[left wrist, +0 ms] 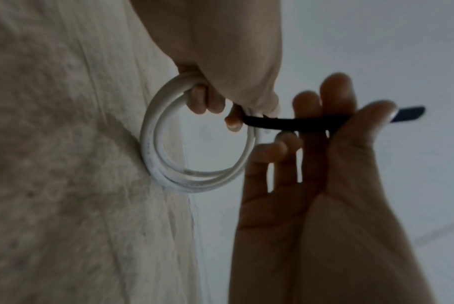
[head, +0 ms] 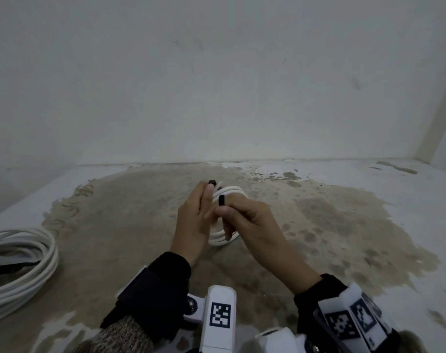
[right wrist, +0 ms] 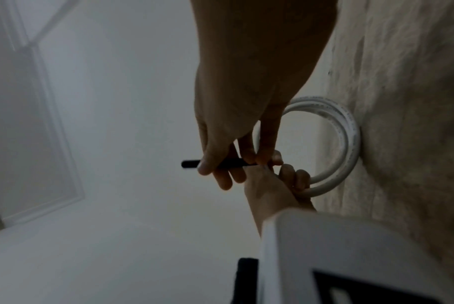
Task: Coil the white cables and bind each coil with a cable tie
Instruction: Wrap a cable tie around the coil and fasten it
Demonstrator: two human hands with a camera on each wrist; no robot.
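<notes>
No readable text anywhere. My wrist mounts (head: pixel 219 317) carry black-and-white square marker tags (patterns only, no letters or digits). The small white coil (right wrist: pixel 348 131) I'm holding has faint print running along its jacket in both wrist views, too blurred to read.

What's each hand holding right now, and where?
The right hand pinches the black cable tie near its free end, between thumb and fingers; the left hand grips the white cable coil beside that tie.
</notes>
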